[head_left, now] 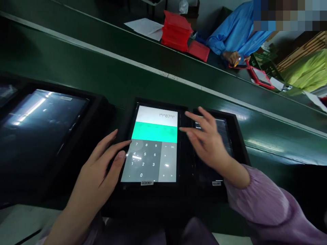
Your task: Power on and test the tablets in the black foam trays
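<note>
While hands [99, 172] [211, 143] flank it, a calculator screen [154, 132] glows.

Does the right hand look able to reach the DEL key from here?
Probably yes: the right hand looks empty, its fingertips are beside the lit screen, and nothing visible covers the DEL key.

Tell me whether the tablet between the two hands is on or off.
On: the tablet shows a lit calculator keypad below a green band.
</note>
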`<state>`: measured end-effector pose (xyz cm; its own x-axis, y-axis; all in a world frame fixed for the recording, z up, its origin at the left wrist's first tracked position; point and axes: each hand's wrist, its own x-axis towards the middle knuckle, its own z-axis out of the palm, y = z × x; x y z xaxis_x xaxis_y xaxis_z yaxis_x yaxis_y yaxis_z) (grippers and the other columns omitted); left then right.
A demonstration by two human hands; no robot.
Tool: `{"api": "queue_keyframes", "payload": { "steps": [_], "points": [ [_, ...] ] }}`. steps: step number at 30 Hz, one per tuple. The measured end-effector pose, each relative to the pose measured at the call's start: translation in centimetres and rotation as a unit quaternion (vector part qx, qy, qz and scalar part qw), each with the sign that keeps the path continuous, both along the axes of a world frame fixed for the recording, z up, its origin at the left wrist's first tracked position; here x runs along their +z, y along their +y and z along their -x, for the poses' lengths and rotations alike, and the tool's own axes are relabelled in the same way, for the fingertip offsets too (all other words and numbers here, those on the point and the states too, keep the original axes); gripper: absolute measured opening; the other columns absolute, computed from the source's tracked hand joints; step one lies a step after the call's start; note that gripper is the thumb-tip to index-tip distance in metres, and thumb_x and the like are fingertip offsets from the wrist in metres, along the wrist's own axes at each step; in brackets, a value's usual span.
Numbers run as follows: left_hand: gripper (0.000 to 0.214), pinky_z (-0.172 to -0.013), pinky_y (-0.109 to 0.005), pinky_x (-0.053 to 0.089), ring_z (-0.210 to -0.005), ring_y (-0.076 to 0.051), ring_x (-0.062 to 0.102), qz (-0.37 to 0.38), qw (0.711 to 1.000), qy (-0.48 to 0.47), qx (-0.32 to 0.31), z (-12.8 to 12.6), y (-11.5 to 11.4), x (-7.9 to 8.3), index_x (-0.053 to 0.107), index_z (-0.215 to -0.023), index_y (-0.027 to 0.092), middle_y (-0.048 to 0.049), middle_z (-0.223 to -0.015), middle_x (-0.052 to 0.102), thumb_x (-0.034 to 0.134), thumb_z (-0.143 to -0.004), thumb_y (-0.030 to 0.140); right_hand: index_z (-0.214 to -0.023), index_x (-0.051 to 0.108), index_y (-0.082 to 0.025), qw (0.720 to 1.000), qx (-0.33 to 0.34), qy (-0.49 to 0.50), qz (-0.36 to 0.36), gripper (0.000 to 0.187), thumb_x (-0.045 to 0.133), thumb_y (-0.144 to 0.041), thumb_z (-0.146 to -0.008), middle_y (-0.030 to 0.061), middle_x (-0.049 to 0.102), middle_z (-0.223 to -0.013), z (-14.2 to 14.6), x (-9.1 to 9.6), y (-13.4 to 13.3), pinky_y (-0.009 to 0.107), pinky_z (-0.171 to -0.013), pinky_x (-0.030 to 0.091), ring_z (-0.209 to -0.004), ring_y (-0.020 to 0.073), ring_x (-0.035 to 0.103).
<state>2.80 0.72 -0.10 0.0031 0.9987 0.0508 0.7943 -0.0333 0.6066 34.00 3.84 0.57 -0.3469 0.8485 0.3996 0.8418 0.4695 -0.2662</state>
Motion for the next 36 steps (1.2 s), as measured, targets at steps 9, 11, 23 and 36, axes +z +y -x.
{"api": "queue_keyframes", "payload": {
  "steps": [9, 11, 23, 36],
  "points": [
    [0.063, -0.120, -0.057, 0.053, -0.159, -0.040, 0.044, 0.023, 0.999, 0.023, -0.024, -1.0, 2.8, 0.3, 0.066, -0.143, 0.022, -0.0131, -0.171, 0.046, 0.036, -0.106, 0.063, -0.108, 0.088, -0.031, 0.994, -0.106, 0.003, -0.029, 0.034, 0.055, -0.038, -0.109, 0.0074, 0.073, -0.144, -9.0, -2.1, -1.1, 0.072, -0.116, 0.053, -0.149, 0.0401, 0.053],
    [0.063, -0.126, -0.057, 0.047, -0.160, -0.039, 0.042, 0.009, 0.999, 0.028, -0.034, -1.8, 4.1, 0.6, 0.066, -0.143, 0.019, -0.0148, -0.172, 0.044, 0.036, -0.107, 0.060, -0.107, 0.088, -0.031, 0.995, -0.095, 0.013, -0.033, 0.033, 0.056, -0.038, -0.108, 0.0079, 0.073, -0.144, -9.1, -2.5, -1.0, 0.072, -0.117, 0.052, -0.150, 0.0401, 0.052],
    [0.059, -0.132, -0.056, 0.039, -0.161, -0.037, 0.042, -0.020, 0.996, 0.074, -0.052, -3.2, 6.5, 0.7, 0.073, -0.135, 0.025, -0.0106, -0.172, 0.045, 0.034, -0.107, 0.059, -0.107, 0.087, -0.030, 0.987, -0.113, 0.098, -0.058, 0.035, 0.054, -0.041, -0.111, 0.0077, 0.081, -0.126, -10.0, -1.1, -1.4, 0.058, -0.105, 0.062, -0.131, 0.0345, 0.071],
    [0.052, -0.136, -0.060, 0.034, -0.162, -0.039, 0.041, -0.043, 0.996, 0.082, -0.017, -3.5, 5.5, 1.6, 0.066, -0.139, 0.022, -0.0074, -0.170, 0.048, 0.037, -0.110, 0.054, -0.114, 0.087, -0.030, 0.998, -0.016, 0.063, 0.011, 0.037, 0.050, -0.035, -0.112, 0.0091, 0.068, -0.147, -8.4, -1.1, -2.3, 0.064, -0.124, 0.049, -0.154, 0.0368, 0.048]
  ]
}}
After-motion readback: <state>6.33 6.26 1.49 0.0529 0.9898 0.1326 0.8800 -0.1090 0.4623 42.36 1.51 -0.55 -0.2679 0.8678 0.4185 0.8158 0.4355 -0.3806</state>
